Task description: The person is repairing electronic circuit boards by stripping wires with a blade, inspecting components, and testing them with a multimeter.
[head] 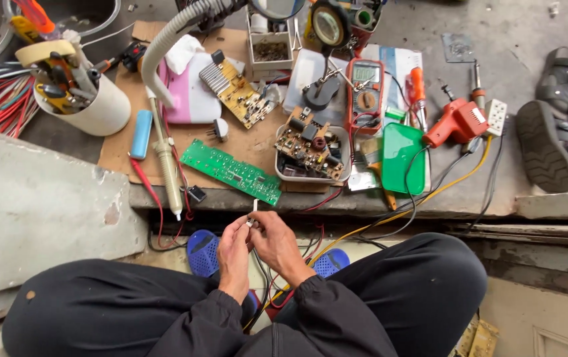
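My left hand [233,251] and my right hand [277,243] meet in front of my lap, both pinching a small white part [253,218] with thin leads or wires; its exact shape is too small to tell. Just beyond my fingers, a long green circuit board [231,171] lies at the front edge of the low concrete work ledge [469,198]. Red and black wires [297,248] run down past my hands between my knees.
On the ledge: a white tray of boards [311,153], a brown circuit board with heatsink [236,90], a multimeter [365,89], an orange soldering gun [456,122], a green plastic lid [403,157], a soldering iron [167,162], a white tool cup [92,99]. Shoes [548,139] lie right.
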